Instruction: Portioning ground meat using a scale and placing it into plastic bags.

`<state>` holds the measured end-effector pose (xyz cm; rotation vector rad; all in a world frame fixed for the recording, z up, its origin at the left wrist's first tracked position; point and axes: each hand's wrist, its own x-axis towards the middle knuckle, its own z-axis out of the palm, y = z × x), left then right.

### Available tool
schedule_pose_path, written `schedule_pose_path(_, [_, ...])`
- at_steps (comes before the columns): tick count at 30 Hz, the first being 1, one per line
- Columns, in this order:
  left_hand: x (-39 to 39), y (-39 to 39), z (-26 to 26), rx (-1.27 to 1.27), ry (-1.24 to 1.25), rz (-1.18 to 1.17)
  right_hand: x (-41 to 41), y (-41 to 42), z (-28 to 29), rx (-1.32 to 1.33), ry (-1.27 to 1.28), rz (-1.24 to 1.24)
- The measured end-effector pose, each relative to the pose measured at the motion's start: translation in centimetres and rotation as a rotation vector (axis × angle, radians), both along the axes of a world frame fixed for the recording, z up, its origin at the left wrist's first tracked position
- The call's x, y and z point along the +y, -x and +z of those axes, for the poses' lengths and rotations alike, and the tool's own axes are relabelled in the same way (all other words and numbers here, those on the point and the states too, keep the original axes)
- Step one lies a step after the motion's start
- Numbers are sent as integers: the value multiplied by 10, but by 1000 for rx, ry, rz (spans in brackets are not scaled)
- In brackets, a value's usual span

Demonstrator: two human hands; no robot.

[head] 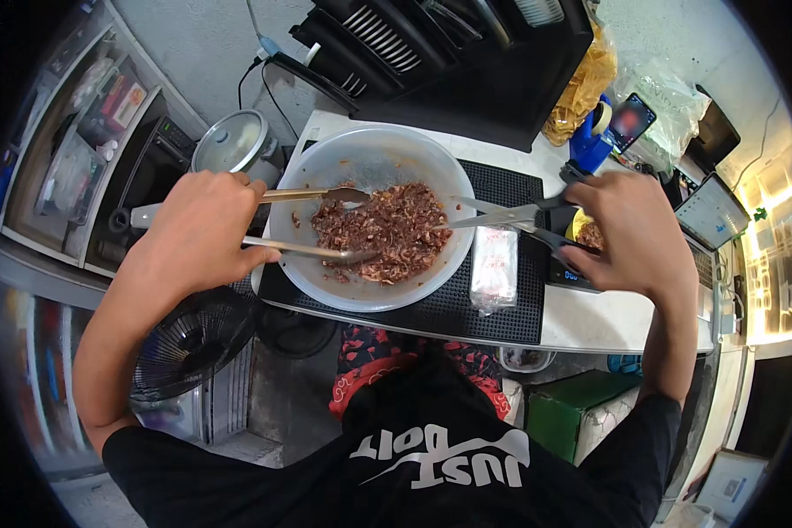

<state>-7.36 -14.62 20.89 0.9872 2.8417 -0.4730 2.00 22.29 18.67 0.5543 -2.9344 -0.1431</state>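
My left hand [201, 224] grips metal tongs [303, 248], whose two spread tips rest in dark chopped meat [396, 231]. The meat fills the middle of a large translucent plastic bowl [369, 300]. From the right, my right hand [624, 228] holds scissors [501, 216] by their black handles. Their blades are parted and reach over the bowl's right rim, the lower tip near the edge of the meat. Under the scissors, beside the bowl, lies a pack of clear plastic bags [495, 270] with red print.
The bowl stands on a black rubber mat [525, 317]. Right of it are a digital scale [567, 277] bearing a yellow container [577, 224], a blue tape dispenser [591, 138] and a phone [632, 122]. A black rack [462, 105] stands behind; a lidded pot [231, 142] and a fan [195, 346] are left.
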Motion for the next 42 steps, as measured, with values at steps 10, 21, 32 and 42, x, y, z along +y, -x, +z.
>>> schedule_pose_path(10, [-7, 21, -28, -116, -77, -24, -64, 57, -28, -215, -35, 94])
schedule_pose_path(21, [2, 36, -41, -122, -103, -117, -60, 48, -67, 141, 212, 288])
schedule_pose_path(32, [1, 24, -38, -143, -101, -23, 0, -77, -141, 305, 896, -7])
schedule_pose_path(42, [37, -71, -43, 438, -776, -441, -28, -101, -210, 258, 930, -292])
